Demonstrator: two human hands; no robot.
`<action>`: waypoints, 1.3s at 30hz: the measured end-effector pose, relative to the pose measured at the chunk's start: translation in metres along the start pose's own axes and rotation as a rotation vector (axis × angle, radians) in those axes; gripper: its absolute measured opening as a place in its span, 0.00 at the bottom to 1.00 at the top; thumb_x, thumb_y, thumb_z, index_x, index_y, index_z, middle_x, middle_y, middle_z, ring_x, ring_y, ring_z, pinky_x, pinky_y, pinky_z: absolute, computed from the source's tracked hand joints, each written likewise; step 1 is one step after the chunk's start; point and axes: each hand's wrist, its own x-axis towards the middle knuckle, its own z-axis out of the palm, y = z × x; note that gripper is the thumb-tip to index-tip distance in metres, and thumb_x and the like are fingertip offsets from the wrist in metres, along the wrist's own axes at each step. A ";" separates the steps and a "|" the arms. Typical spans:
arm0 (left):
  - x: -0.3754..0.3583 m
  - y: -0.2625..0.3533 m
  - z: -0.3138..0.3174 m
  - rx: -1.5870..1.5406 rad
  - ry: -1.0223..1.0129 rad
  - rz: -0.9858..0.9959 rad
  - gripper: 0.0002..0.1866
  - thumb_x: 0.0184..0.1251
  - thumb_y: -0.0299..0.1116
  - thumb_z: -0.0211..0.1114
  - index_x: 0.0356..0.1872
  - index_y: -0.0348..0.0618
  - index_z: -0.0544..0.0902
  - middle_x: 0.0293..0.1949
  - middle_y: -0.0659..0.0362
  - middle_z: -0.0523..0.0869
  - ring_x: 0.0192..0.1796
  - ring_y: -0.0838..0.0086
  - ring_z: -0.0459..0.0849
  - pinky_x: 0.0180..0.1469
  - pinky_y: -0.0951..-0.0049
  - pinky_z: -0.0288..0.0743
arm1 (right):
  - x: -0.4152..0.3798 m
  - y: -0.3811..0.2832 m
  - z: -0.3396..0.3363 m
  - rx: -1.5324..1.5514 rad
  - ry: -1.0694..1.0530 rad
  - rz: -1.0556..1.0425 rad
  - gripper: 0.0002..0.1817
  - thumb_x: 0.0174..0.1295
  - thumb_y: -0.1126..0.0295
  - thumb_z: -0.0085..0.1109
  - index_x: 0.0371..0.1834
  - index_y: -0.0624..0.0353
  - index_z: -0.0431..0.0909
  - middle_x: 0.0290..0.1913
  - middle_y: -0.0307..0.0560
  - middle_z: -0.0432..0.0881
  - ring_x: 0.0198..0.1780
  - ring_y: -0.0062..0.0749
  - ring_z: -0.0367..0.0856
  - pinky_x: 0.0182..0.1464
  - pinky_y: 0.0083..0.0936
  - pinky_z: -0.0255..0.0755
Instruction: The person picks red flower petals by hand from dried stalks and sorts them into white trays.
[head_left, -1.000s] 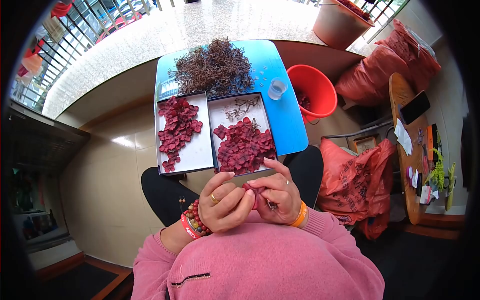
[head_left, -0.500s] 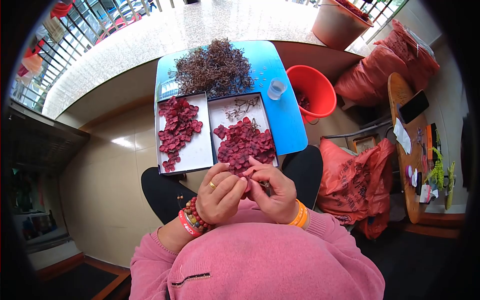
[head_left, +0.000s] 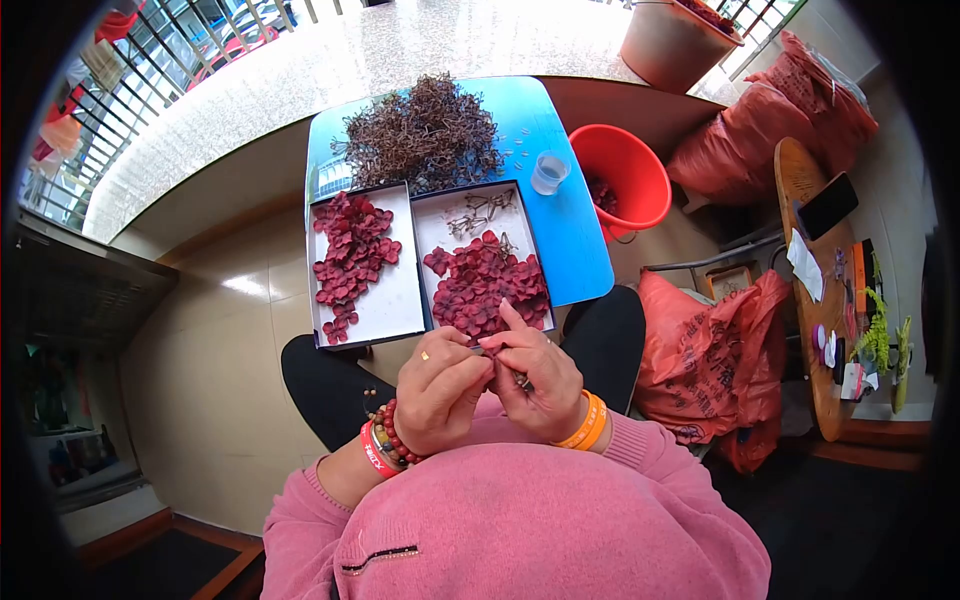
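Note:
My left hand (head_left: 440,390) and my right hand (head_left: 535,375) meet over my lap, fingers pinched together on a small dark red flower piece (head_left: 492,352) that is mostly hidden between them. A thin metal clip shows under my right fingers. Just beyond the hands lies a white tray (head_left: 515,215) with a heap of dark red petals (head_left: 487,285) and some wire clips (head_left: 482,212). Beside it on the left, a second white tray (head_left: 395,310) holds more red petals (head_left: 350,255).
A blue table (head_left: 575,250) carries both trays, a pile of brown dried stems (head_left: 425,135) and a small clear cup (head_left: 550,172). A red bucket (head_left: 625,180) stands to the right, with orange sacks (head_left: 705,350) and a wooden side table (head_left: 815,300) beyond.
Both hands have moved up and forward, closer to the near edge of the right tray, still working the red piece between the fingers.

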 end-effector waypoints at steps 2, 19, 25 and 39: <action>0.000 0.000 -0.002 0.114 -0.038 0.061 0.13 0.53 0.14 0.65 0.40 0.37 0.79 0.33 0.54 0.79 0.35 0.65 0.80 0.44 0.63 0.76 | -0.001 0.000 0.001 0.035 0.023 0.029 0.10 0.53 0.86 0.59 0.38 0.67 0.73 0.37 0.55 0.80 0.41 0.52 0.83 0.56 0.41 0.75; 0.002 0.003 0.001 0.098 -0.043 -0.169 0.16 0.48 0.23 0.61 0.42 0.37 0.77 0.33 0.54 0.80 0.35 0.66 0.78 0.61 0.52 0.61 | -0.003 -0.005 0.005 0.066 -0.069 0.267 0.09 0.63 0.81 0.53 0.44 0.64 0.67 0.36 0.53 0.73 0.32 0.41 0.78 0.34 0.30 0.73; -0.009 -0.002 0.012 0.076 0.007 -0.229 0.13 0.51 0.21 0.61 0.41 0.38 0.77 0.32 0.56 0.80 0.34 0.67 0.78 0.60 0.54 0.62 | -0.007 -0.001 0.007 -0.027 -0.049 0.285 0.10 0.63 0.80 0.52 0.45 0.65 0.66 0.36 0.55 0.72 0.34 0.48 0.76 0.36 0.34 0.71; -0.010 -0.004 0.017 -0.046 0.050 -0.320 0.07 0.58 0.17 0.61 0.37 0.36 0.79 0.33 0.55 0.80 0.39 0.64 0.77 0.45 0.69 0.70 | -0.008 0.000 0.007 -0.048 -0.080 0.267 0.10 0.61 0.80 0.52 0.44 0.65 0.65 0.35 0.56 0.72 0.35 0.51 0.75 0.37 0.37 0.70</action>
